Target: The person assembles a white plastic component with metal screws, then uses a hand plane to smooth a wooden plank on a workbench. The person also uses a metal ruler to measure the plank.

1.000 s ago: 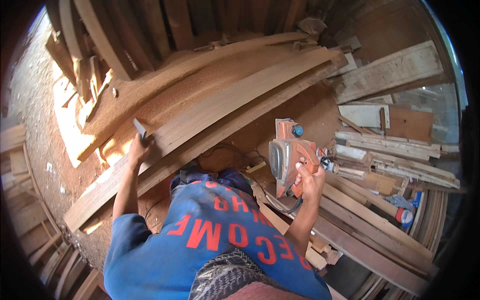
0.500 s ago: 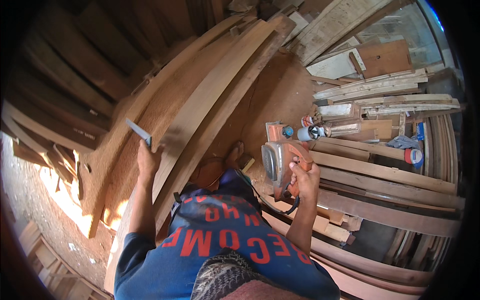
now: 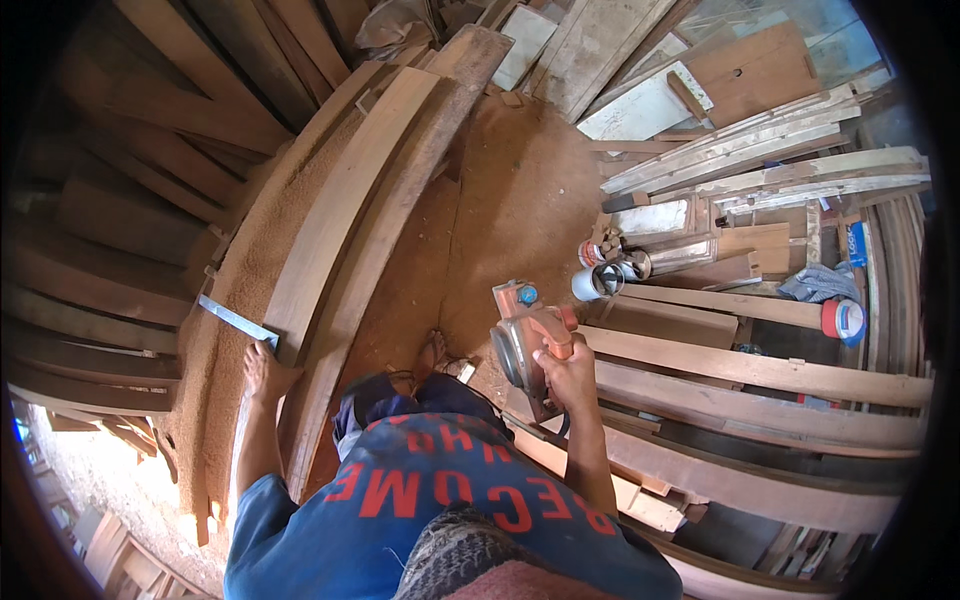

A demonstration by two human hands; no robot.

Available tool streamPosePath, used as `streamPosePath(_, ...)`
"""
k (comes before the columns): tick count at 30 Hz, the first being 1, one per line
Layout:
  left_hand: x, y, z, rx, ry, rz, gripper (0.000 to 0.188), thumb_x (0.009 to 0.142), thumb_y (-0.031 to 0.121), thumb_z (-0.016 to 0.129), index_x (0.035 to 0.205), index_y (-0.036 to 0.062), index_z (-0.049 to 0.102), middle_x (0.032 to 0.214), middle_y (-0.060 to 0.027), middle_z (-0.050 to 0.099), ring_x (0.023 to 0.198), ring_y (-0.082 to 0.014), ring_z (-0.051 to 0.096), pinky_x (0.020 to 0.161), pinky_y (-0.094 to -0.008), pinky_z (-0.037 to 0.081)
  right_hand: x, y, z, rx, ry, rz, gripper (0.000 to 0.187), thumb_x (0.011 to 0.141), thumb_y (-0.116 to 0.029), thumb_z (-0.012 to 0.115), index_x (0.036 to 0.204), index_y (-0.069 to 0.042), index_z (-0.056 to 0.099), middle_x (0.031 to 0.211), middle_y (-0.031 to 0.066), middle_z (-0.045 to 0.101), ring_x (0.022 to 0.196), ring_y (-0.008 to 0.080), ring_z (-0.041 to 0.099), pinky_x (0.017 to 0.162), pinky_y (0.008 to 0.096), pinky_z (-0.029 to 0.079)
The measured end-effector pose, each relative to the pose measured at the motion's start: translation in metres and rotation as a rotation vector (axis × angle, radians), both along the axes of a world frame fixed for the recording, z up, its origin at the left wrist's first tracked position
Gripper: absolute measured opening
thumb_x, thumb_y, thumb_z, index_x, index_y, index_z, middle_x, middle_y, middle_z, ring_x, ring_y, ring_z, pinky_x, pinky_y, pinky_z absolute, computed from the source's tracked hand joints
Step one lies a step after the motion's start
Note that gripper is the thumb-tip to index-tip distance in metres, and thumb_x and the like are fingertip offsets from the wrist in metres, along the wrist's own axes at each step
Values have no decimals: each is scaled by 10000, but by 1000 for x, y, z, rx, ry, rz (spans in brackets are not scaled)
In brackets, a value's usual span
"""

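My left hand (image 3: pixel 267 374) is closed on a try square at the near left edge of a long pale plank (image 3: pixel 340 200). The thin metal blade of this try square (image 3: pixel 236 319) points left, away from the plank, over the sawdust. Its stock is mostly covered by my fingers. My right hand (image 3: pixel 568 376) grips the rear handle of an orange electric planer (image 3: pixel 527 345), held up in the air to the right of the plank. A blue-green knob (image 3: pixel 527 295) sits at the planer's front end, and a dark round cover shows on its left side.
The plank rests on a thicker, rougher beam (image 3: pixel 385 215) beside heaped sawdust (image 3: pixel 235 370). Dark boards (image 3: pixel 110 290) lean at the left. Stacked timber (image 3: pixel 740 360) fills the right, with an open tin (image 3: pixel 596 283) and a grey cloth (image 3: pixel 815 283) on it. The planer's cord trails near my right arm.
My left hand has lowered the try square toward the plank's edge, turning its blade leftward. The planer in my right hand has shifted left and tilted. The whole view has swung slightly.
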State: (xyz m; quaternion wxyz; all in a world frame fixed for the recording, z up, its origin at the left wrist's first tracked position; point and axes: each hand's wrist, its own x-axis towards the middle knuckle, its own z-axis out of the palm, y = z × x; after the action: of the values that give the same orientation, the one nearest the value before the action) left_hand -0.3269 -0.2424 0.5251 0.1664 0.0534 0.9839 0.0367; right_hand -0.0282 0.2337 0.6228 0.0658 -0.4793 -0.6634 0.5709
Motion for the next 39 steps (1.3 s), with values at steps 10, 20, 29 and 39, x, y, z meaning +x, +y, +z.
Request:
streamPosePath(10,25,16,-10,0,29,-39,978,575,307,950,1333,-5,416,1287,-234,469,1265,-449,460,1117,-552,379,-93,130,-5,-22,37,-79,198,890,-50,763,1059,-4,671,659,-1,596,495,88,516,462,266,417)
streamPosePath(20,-117,126,10,177,205,37,769,918,348,755,1435,-93,396,1359,-368,504,1241,-535,527,1020,-563,448,-227,228,-24,-212,193,-216,176,895,-55,767,1041,-22,674,660,-6,592,484,88,510,456,256,415)
streamPosePath(29,-305,566,2,560,311,-124,391,966,328,730,1138,-4,617,961,-285,693,936,-489,677,779,-511,532,-292,387,-78,-334,254,-331,205,893,-80,780,1060,-33,670,648,-7,576,495,94,523,473,257,433)
streamPosePath(39,-424,909,-149,-28,356,-17,667,1015,622,521,1250,4,607,1031,-317,711,930,-521,687,796,-594,531,-345,638,-412,-575,-13,-400,146,892,-17,723,1001,-65,638,656,-24,546,467,101,506,417,279,403)
